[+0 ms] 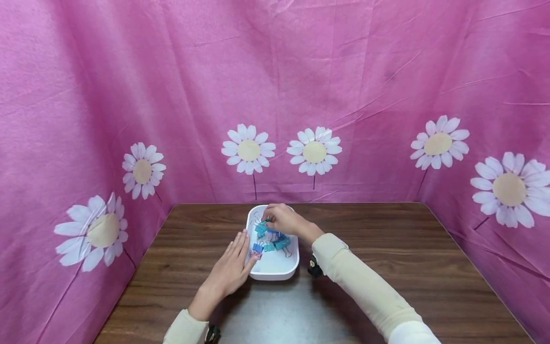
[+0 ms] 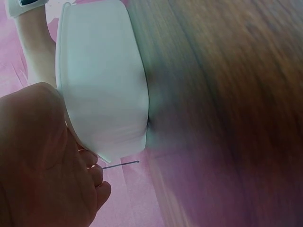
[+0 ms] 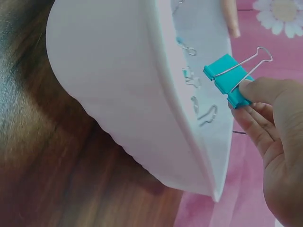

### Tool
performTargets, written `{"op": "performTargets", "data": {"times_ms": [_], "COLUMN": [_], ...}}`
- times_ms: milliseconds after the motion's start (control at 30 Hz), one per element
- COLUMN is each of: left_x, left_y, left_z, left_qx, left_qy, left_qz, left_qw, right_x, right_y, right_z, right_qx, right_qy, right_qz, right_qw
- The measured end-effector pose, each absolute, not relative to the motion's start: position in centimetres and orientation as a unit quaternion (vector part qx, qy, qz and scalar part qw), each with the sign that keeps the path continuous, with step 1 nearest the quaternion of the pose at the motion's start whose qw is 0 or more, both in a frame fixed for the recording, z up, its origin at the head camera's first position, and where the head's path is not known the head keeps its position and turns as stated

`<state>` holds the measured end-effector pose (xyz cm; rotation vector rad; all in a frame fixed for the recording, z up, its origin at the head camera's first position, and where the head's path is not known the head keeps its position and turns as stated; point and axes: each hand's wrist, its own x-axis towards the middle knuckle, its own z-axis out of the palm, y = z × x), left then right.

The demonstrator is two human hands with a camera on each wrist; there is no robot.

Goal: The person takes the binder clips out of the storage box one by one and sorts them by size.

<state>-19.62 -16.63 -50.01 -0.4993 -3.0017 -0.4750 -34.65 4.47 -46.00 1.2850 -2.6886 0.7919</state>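
Note:
My right hand [image 1: 285, 220] reaches over the far part of a white plastic tray [image 1: 273, 275]. Between its thumb and fingers it pinches a teal binder clip [image 3: 222, 66], whose wire handle sticks out above the thumb. The clip is raised above the tray's rim in the right wrist view. My left hand [image 1: 229, 267] rests along the tray's left side, fingers extended and thumb reaching over the rim. Near that thumb lie a blue binder clip [image 1: 258, 247] and a pink binder clip [image 1: 256, 255]. Another teal binder clip [image 1: 281, 243] lies right of them.
The tray stands on a dark wooden table [image 1: 365, 248], towards its far edge. Pink cloth [image 1: 275, 86] printed with white daisies hangs behind the table and along both sides. A black object [image 1: 315, 267] shows beneath the right sleeve.

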Motion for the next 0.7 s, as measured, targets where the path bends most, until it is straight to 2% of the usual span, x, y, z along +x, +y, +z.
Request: {"op": "performTargets", "data": {"times_ms": [367,700], "left_x": [-19.5,-19.5], "left_y": [-16.6,-16.5], "left_z": [-49.9,-49.8], "left_qx": [-0.155,-0.158], "left_qy": [-0.974,-0.973], "left_qz": [-0.163,-0.164], "left_qw": [0.025,0.028], "right_x": [-33.8,-33.9], "right_y": [7.7,11.4], "right_z": [-44.0,-43.9], "right_qx": [0.424,0.403], "right_qy": [-0.856,-0.842], "right_qz": [0.289,0.343], "right_qw": [0.069,0.099]}}
